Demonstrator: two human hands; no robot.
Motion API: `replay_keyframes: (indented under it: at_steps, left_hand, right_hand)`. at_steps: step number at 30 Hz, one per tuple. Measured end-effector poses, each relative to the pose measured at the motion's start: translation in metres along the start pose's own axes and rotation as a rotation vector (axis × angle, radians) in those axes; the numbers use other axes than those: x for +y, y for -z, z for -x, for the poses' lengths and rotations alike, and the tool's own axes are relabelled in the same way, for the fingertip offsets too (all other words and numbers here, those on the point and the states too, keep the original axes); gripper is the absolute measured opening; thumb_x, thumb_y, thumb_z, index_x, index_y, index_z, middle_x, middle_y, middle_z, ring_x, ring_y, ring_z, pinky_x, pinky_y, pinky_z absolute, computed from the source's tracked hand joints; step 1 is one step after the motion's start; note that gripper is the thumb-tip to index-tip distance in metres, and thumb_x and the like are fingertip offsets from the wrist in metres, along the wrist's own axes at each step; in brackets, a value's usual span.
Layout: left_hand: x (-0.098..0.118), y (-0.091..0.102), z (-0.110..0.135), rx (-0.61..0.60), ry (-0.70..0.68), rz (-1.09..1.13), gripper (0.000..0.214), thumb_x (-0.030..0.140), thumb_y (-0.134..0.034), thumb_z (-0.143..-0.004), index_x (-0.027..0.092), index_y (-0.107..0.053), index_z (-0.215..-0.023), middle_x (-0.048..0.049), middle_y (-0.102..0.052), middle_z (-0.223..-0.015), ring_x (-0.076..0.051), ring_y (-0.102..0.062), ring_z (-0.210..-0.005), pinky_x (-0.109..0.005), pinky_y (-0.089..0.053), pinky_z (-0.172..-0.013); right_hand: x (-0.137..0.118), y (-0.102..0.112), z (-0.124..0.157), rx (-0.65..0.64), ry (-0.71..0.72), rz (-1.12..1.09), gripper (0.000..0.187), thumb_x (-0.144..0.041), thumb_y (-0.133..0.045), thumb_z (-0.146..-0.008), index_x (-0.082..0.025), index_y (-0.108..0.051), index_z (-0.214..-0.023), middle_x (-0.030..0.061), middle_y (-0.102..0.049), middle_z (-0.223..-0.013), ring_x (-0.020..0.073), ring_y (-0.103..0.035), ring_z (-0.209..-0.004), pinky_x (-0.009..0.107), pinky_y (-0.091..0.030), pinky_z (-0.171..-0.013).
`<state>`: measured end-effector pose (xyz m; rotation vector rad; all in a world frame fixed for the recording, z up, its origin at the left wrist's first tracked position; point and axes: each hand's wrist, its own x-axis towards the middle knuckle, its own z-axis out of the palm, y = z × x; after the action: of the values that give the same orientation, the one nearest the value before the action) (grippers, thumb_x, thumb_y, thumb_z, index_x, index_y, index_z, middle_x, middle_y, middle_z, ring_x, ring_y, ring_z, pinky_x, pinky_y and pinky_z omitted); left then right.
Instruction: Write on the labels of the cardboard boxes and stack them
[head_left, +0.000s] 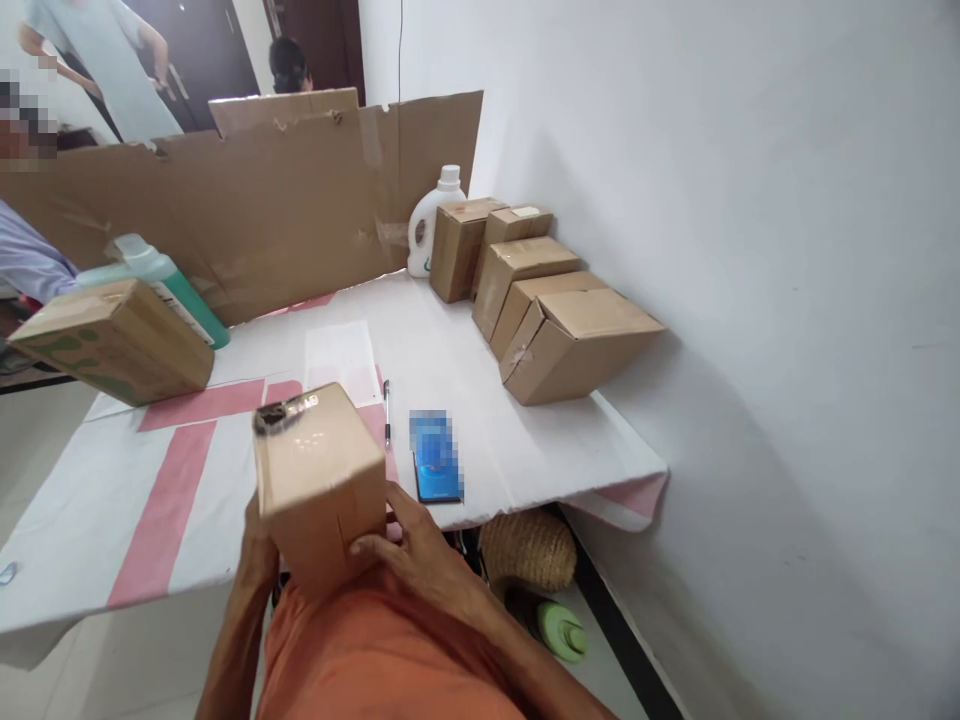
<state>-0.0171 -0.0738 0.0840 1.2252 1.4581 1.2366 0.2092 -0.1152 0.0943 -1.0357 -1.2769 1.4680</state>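
A small brown cardboard box (315, 470), its top sealed with glossy clear tape, stands upright at the near edge of the table (480, 440). Both my hands hold it against my lap. My right hand (409, 550) wraps the box's lower right side, fingers pressed on the front. My left hand (259, 545) grips its left side and is mostly hidden behind the box.
Several sealed cardboard boxes (555, 330) line the wall at the right, with a white jug (429, 225) behind them. A pen (387, 410) and phone (436, 470) lie mid-table. Left: a box (120, 340), a green bottle (169, 285). A cardboard screen (262, 200) stands behind; people beyond.
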Motion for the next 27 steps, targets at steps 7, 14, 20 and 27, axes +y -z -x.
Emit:
replay_keyframes:
  at_steps: [7, 14, 20, 27]
  left_hand:
    - [0.03, 0.061, 0.019, 0.086, 0.008, -0.132, 0.063, 0.069, -0.05, -0.094, 0.025, -0.062, -0.138, -0.006, -0.061, -0.147, -0.034, -0.049, -0.143, -0.048, -0.043, -0.119]
    - [0.004, 0.043, 0.022, 0.098, 0.083, -0.184, 0.072, 0.072, -0.057, -0.089, 0.02, -0.061, -0.14, -0.0139, -0.06, -0.149, -0.035, -0.046, -0.147, -0.052, -0.029, -0.126]
    - [-0.012, 0.043, 0.032, 0.089, 0.111, -0.023, 0.071, 0.068, -0.052, -0.095, 0.02, -0.055, -0.147, -0.0156, -0.056, -0.153, -0.033, -0.052, -0.142, -0.05, -0.042, -0.118]
    - [0.011, 0.066, 0.057, 0.118, 0.015, -0.045, 0.06, 0.058, -0.054, -0.098, 0.022, -0.056, -0.146, -0.0115, -0.061, -0.146, -0.032, -0.057, -0.134, -0.038, -0.052, -0.103]
  right_hand:
    - [-0.032, -0.024, -0.035, -0.038, 0.017, -0.204, 0.072, -0.058, -0.061, -0.098, -0.029, -0.035, -0.16, 0.0082, -0.072, -0.133, 0.0266, -0.069, -0.117, 0.044, -0.055, -0.099]
    - [0.03, -0.019, -0.049, 0.062, -0.089, -0.241, 0.077, -0.059, -0.066, -0.095, -0.029, -0.037, -0.16, 0.0093, -0.058, -0.153, 0.0257, -0.056, -0.138, 0.045, -0.041, -0.119]
    - [0.036, -0.006, -0.042, 0.097, -0.133, -0.211, 0.084, -0.051, -0.078, -0.087, -0.03, -0.041, -0.16, 0.0107, -0.048, -0.16, 0.028, -0.058, -0.133, 0.044, -0.047, -0.113]
    - [-0.004, -0.009, -0.026, -0.007, -0.087, -0.07, 0.072, -0.051, -0.071, -0.093, -0.028, -0.047, -0.157, 0.0124, -0.052, -0.155, 0.0266, -0.065, -0.114, 0.039, -0.055, -0.097]
